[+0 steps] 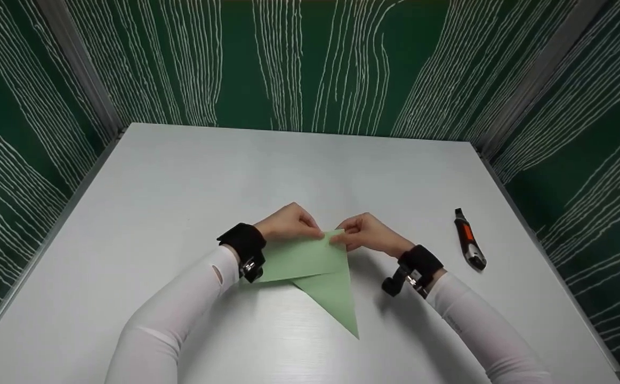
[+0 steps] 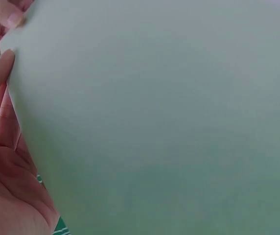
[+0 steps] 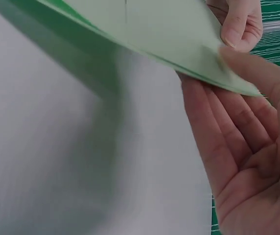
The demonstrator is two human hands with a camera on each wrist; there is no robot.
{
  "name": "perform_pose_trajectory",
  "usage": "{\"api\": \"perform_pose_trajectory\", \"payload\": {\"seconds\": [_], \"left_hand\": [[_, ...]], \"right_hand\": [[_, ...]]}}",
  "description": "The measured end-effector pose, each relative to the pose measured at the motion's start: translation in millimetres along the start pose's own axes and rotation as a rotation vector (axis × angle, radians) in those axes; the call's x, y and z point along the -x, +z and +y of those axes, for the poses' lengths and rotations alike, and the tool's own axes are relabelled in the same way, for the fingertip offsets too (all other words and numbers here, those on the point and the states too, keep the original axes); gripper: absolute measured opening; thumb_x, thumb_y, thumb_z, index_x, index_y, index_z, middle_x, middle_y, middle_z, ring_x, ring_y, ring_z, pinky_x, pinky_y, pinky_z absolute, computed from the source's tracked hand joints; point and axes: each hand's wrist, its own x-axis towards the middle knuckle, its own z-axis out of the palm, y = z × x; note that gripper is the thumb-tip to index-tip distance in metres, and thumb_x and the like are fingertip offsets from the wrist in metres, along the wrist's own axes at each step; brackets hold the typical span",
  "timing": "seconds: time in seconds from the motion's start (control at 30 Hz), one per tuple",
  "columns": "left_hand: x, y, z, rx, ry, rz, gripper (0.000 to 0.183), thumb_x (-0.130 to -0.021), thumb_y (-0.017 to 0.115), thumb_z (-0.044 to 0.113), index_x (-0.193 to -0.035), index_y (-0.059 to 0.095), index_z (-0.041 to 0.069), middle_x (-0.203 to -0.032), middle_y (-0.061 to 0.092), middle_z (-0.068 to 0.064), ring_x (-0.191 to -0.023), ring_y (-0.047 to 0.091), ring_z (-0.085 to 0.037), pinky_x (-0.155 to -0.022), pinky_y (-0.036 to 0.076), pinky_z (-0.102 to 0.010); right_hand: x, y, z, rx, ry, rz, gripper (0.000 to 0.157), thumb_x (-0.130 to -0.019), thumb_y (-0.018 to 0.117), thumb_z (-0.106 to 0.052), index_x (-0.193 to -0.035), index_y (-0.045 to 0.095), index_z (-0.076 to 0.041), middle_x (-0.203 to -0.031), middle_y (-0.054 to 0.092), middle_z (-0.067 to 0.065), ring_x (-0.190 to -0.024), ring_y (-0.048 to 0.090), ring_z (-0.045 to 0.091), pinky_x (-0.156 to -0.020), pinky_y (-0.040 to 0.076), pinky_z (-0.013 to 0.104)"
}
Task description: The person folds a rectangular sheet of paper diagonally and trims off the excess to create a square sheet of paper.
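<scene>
A folded sheet of light green paper is held up over the table between both hands, with one pointed flap hanging toward the front. My left hand pinches its far edge, thumb on the near face. Close beside it, my right hand pinches the far right corner. In the right wrist view, the thumb of the right hand lies on top of the paper and the fingers are beneath it. The paper fills most of the left wrist view, hiding part of the left hand.
A black and orange utility knife lies on the white table to the right of the right hand. Green panels with white wavy lines stand along the back and both sides. Black straps with small cameras circle both wrists.
</scene>
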Motion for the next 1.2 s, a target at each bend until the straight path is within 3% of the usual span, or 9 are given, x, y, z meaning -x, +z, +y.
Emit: {"api": "perform_pose_trajectory", "payload": {"seconds": [0.1,0.47,0.73,1.2], "left_hand": [[-1.2,1.6,0.5,-0.010,0.007,-0.011,0.022,-0.092,0.078,0.026,-0.100,0.083,0.006,-0.096,0.081,-0.007,-0.071,0.055,0.000,-0.067,0.043,-0.015],[0.9,3.4,-3.8,0.012,0.004,-0.006,0.023,-0.091,0.078,0.028,-0.100,0.083,0.007,-0.098,0.082,-0.008,-0.072,0.057,0.000,-0.067,0.043,-0.015],[4.4,-2.4,-10.2,0.001,-0.023,0.018,0.022,-0.091,0.079,0.029,-0.098,0.084,0.008,-0.095,0.082,-0.007,-0.071,0.057,-0.001,-0.066,0.044,-0.015],[11.5,-9.0,-19.1,0.015,-0.035,0.031,0.023,-0.091,0.079,0.027,-0.099,0.083,0.006,-0.093,0.082,-0.006,-0.070,0.056,0.000,-0.067,0.044,-0.015]], "right_hand": [[-2.6,2.0,-1.5,0.025,-0.026,0.031,0.029,-0.097,0.072,-0.026,-0.113,0.077,-0.002,-0.101,0.080,-0.003,-0.088,0.074,0.004,-0.079,0.064,0.029],[-1.1,0.9,-1.3,0.139,-0.097,0.070,0.025,-0.100,0.068,-0.024,-0.113,0.079,-0.005,-0.110,0.080,0.010,-0.084,0.068,0.000,-0.075,0.060,0.024],[2.6,-8.5,3.8,0.097,-0.053,0.087,0.027,-0.099,0.069,-0.022,-0.116,0.078,-0.002,-0.115,0.078,0.017,-0.089,0.073,0.003,-0.077,0.062,0.025],[6.7,-16.7,8.4,0.071,-0.038,0.088,0.029,-0.099,0.070,-0.024,-0.118,0.077,-0.002,-0.113,0.079,0.014,-0.089,0.074,0.004,-0.078,0.063,0.025]]}}
